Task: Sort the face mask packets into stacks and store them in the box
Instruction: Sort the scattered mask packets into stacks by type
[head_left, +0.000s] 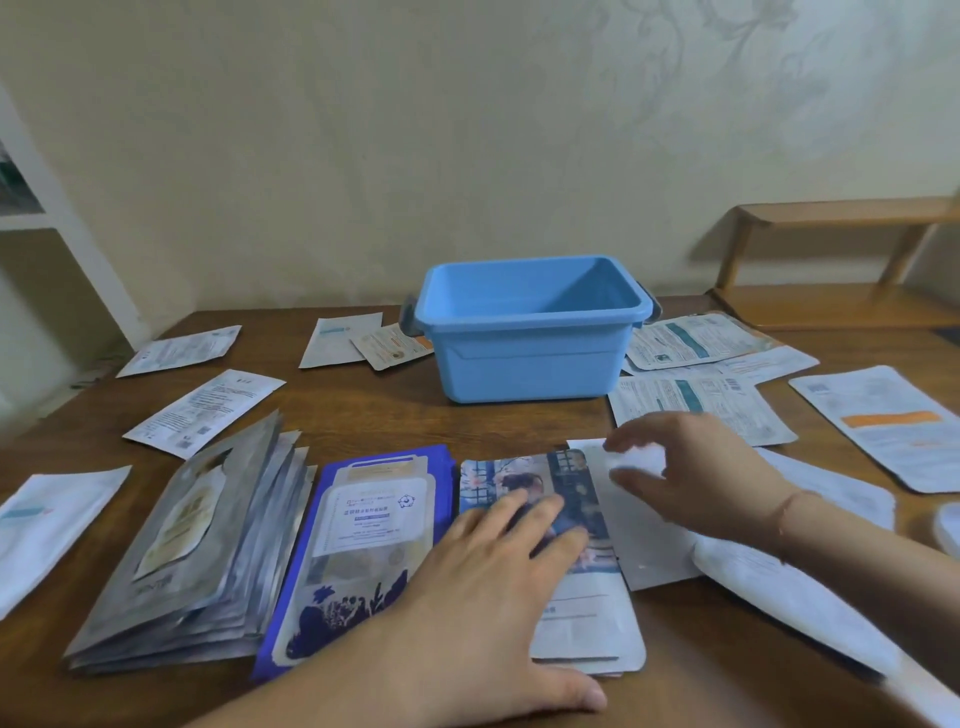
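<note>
Three stacks of face mask packets lie side by side at the table's near edge: a silver stack (192, 551), a blue-purple stack (358, 530), and a picture-printed stack (576, 592). My left hand (498, 577) rests flat with straight fingers on the picture stack. My right hand (691, 478) hovers blurred just right of it over a white packet (644, 540), fingers loosely bent; whether they hold it is unclear. The open blue box (530, 327) stands empty behind the stacks.
Loose white packets lie scattered on the wooden table (395, 410): several at the left (202, 410), two beside the box (343, 338), and several overlapping at the right (696, 405). A wooden shelf (841, 260) stands at the back right against the wall.
</note>
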